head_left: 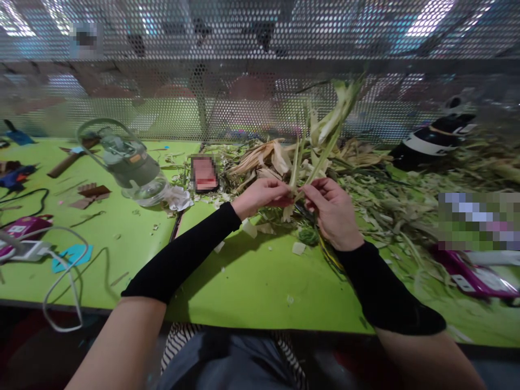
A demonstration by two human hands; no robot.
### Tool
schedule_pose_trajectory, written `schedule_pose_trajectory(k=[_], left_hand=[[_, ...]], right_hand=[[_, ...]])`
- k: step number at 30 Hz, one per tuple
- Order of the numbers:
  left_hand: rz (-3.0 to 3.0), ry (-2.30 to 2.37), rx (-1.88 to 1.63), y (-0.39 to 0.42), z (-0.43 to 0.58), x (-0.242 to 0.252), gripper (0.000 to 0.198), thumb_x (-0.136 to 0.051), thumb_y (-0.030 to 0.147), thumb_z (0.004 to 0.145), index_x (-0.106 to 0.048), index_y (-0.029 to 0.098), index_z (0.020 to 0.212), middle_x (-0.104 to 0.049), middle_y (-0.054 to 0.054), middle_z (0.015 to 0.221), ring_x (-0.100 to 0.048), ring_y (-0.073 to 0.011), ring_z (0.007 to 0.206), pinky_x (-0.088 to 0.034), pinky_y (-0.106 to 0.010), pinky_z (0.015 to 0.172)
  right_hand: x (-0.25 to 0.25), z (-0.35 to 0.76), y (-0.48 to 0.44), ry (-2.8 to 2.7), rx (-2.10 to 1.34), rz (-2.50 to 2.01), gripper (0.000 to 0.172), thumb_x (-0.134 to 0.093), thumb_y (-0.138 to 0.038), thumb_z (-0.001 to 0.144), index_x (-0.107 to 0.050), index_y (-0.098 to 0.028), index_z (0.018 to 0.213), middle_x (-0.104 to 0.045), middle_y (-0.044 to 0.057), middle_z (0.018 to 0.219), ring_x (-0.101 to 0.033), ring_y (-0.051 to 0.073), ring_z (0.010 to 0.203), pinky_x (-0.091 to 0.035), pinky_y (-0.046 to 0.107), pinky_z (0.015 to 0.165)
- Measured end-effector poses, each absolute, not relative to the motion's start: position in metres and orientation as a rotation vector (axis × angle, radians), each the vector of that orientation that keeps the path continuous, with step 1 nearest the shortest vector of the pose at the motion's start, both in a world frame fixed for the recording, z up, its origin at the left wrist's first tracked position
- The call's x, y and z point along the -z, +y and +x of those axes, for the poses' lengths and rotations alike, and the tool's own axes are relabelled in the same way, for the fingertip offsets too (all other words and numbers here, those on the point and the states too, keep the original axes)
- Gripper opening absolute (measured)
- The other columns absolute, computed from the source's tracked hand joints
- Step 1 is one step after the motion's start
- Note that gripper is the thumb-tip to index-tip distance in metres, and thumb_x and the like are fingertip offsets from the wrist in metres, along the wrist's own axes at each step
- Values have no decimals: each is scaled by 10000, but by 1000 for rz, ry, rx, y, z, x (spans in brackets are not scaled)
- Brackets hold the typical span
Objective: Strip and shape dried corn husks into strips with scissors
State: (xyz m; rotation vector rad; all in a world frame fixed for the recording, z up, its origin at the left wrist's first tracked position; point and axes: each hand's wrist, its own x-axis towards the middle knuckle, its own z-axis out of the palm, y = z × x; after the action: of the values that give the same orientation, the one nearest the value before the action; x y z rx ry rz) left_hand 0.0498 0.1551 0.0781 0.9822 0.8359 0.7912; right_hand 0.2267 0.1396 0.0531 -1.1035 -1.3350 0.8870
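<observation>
Both my hands meet above the green table [252,281], pinching the base of a bundle of long green and pale leaf strips [325,127] that fans up and to the right. My left hand [264,196] grips the strips from the left with closed fingers. From the right, my right hand [331,211] has its fingers curled on the same stems. Black sleeves cover both forearms. A small ball of green thread [309,235] lies on the table just under my hands.
A heap of dried leaves and trimmings [365,173] covers the table behind and to the right. A clear lidded jar [130,162] lies tilted at the left, near a phone [204,173]. White cables [60,271], a purple device [471,273] and a perforated metal screen [244,81] border the area.
</observation>
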Motion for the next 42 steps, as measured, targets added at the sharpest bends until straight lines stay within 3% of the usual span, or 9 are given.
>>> schedule_pose_trajectory(k=[11, 16, 20, 26, 32, 42], left_hand=[[926, 808, -850, 162, 47, -75, 261, -606, 107, 1021, -643, 110, 762, -716, -14, 726, -684, -50, 681, -584, -279, 966], [976, 764, -816, 165, 46, -72, 283, -580, -38, 945, -640, 106, 709, -702, 2, 700, -680, -43, 690, -574, -270, 974], [1043, 761, -803, 164, 45, -73, 183, -680, 27, 931, -694, 80, 757, -730, -22, 751, -685, -56, 703, -578, -293, 959], [1047, 896, -815, 153, 51, -82, 270, -635, 29, 971, -632, 105, 712, -672, 18, 622, -627, -47, 580, -562, -245, 766], [1050, 944, -830, 150, 56, -82, 240, -653, 44, 972, -635, 110, 743, -643, 39, 592, -614, -50, 563, -559, -241, 755], [1048, 875, -782, 154, 55, -76, 285, -632, 18, 973, -617, 100, 700, -630, 39, 603, -621, -36, 575, -569, -241, 794]], right_hand=[[-53, 226, 134, -1355, -924, -1012, 399, -900, -522, 739, -604, -263, 805, -626, -33, 697, -438, 108, 521, -353, 289, 488], [-58, 228, 128, -1343, -1145, -983, 427, -957, -486, 677, -610, -248, 749, -605, -46, 663, -361, 76, 495, -295, 270, 470], [-70, 235, 124, -1291, -1275, -919, 471, -952, -574, 660, -606, -264, 737, -604, -56, 683, -256, 60, 466, -300, 268, 459], [-60, 228, 132, -1371, -1071, -1150, 468, -993, -541, 597, -666, -240, 746, -616, -39, 650, -427, 89, 518, -326, 257, 473], [-42, 225, 140, -1391, -894, -1194, 457, -945, -570, 649, -664, -226, 756, -555, -52, 615, -383, 91, 522, -254, 264, 467], [-36, 225, 142, -1367, -882, -1235, 488, -921, -614, 664, -644, -228, 774, -559, -44, 650, -383, 96, 538, -259, 266, 481]])
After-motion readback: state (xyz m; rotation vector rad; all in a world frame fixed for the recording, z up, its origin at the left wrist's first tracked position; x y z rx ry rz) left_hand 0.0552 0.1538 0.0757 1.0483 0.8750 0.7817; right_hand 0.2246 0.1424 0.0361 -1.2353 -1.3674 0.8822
